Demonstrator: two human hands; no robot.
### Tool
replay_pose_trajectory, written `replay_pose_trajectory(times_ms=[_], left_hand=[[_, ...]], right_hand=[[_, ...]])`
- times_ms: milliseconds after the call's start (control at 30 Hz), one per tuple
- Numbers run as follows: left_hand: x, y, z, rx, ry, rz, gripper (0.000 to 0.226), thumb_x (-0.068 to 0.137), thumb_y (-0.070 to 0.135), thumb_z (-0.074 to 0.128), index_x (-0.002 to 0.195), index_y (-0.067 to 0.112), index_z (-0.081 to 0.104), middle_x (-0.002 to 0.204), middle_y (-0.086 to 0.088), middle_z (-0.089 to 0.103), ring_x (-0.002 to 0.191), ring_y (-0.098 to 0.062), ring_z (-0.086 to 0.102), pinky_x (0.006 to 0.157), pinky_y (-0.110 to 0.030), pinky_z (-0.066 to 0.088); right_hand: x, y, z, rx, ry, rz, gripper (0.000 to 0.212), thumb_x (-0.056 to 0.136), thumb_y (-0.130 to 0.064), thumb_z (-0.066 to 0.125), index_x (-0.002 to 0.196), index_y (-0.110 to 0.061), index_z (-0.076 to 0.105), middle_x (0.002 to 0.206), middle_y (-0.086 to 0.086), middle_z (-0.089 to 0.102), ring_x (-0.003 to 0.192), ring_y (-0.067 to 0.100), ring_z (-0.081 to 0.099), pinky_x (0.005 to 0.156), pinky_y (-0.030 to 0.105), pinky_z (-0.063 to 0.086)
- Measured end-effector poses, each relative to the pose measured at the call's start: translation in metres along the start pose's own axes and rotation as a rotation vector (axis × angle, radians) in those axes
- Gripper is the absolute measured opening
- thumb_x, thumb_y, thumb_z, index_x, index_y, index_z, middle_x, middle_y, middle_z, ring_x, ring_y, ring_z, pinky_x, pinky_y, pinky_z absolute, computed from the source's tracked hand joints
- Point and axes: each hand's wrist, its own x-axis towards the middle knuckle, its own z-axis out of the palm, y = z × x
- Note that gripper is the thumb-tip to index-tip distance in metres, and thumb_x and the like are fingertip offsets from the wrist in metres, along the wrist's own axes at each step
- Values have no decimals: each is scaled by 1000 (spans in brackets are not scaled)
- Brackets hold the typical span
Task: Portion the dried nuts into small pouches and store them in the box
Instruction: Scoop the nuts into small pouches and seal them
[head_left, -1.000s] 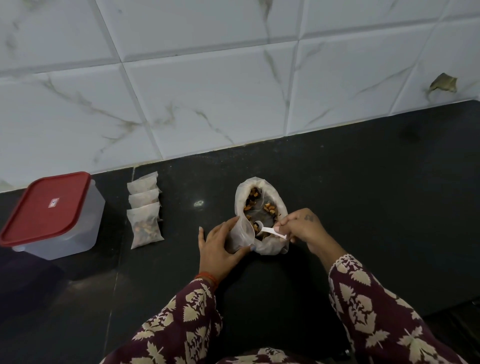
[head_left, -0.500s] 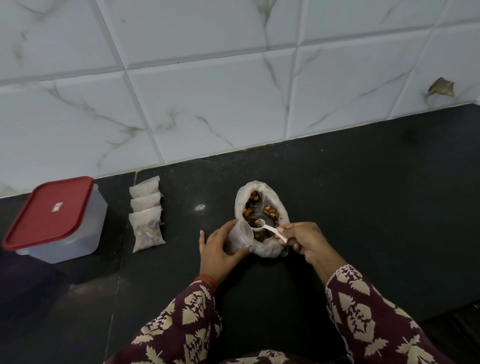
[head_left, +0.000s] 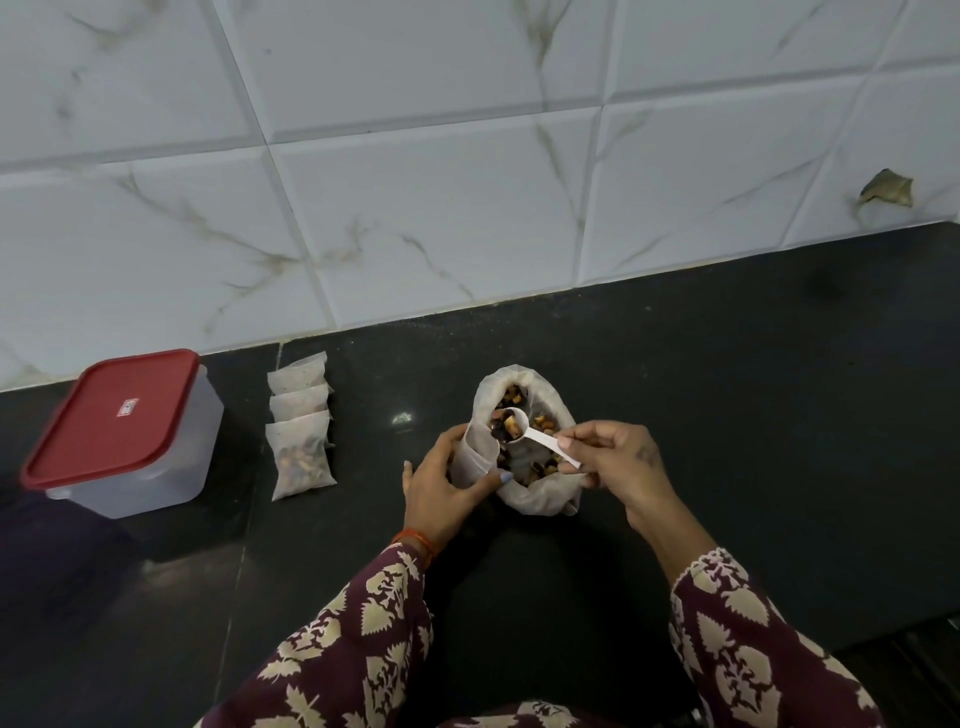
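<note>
Left hand (head_left: 441, 486) cups the small pouch (head_left: 475, 460) open against the nut bag (head_left: 524, 441) on the desk (head_left: 727, 415), right hand (head_left: 618, 462) pinching the loaded spoon (head_left: 524, 434) at its mouth so nothing spills.

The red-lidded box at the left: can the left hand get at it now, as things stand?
Probably not at once. The left hand grips the small pouch being filled from the spoon. The counter toward the red-lidded box is bare except for the filled pouches.
</note>
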Motion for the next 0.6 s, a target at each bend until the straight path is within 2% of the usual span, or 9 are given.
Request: replay_pose_trajectory(times_ms=[100,200,300,367,500,600], left_hand=[[-1,0,-2,-48,-23,-11,70,60,68,69,121,44,45,113,23,59,115,-6,52,116,-54,9],[-3,2,-2,-50,3,-18,63,69,52,77,122,44,44,111,27,55,113,-4,48,115,-54,12],[-4,6,-4,-38,34,-11,62,71,49,76,125,41,47,120,19,58,115,-4,49,115,-54,9],[-5,7,-5,-34,25,-3,59,71,50,76,122,46,46,122,19,58,118,-4,50,115,-55,7],[-5,4,-5,2,12,6,60,68,59,73,121,49,45,123,21,58,119,-3,49,114,-57,10],[-4,2,-4,-7,-1,-1,62,66,61,72,121,49,46,123,19,58,119,-5,49,113,-57,13]], right_hand=[[-4,1,10,-186,2,-186,10,83,-12,70,87,-21,73,84,-3,71,66,10,71,49,18,52],[-7,6,20,-428,47,-487,12,82,-13,71,90,-21,75,77,-16,68,65,1,68,56,13,52],[-6,12,24,-603,51,-751,14,81,-11,72,94,-16,75,86,-8,72,76,0,65,72,14,53],[-6,11,25,-648,18,-788,17,81,-12,72,98,-14,75,93,-3,72,84,3,64,78,15,51],[-5,10,25,-698,-31,-767,19,80,-11,72,98,-16,75,95,-4,71,87,2,62,82,17,50],[-6,12,26,-700,61,-874,19,76,0,72,90,-13,76,87,-3,72,81,6,65,77,19,53]])
